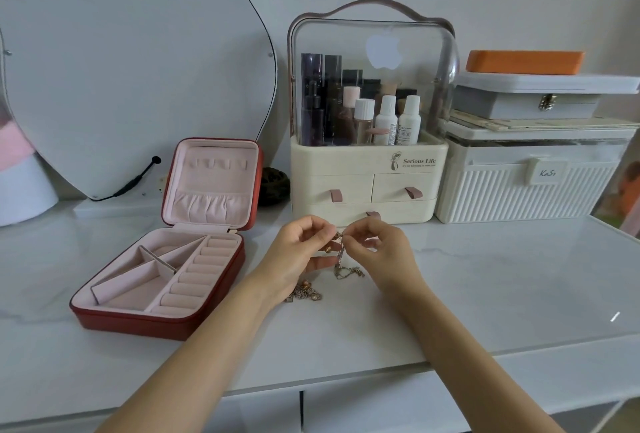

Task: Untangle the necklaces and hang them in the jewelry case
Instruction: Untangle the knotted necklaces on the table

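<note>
Gold-toned necklaces [341, 259] hang pinched between my left hand [298, 256] and right hand [379, 252], just right of the open red jewelry case [166, 304]; a second tangle [306, 293] lies on the white tabletop [485, 276] beneath. I judge untangling barely begun: the lid's hooks [219, 165] carry nothing.

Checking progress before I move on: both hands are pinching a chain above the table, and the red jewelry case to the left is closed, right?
One thing is off: the red jewelry case is open, not closed. The head view shows its lid standing upright and the pink compartments exposed. The rest holds: the left hand and the right hand pinch a chain above the table, with the case to their left.
</note>
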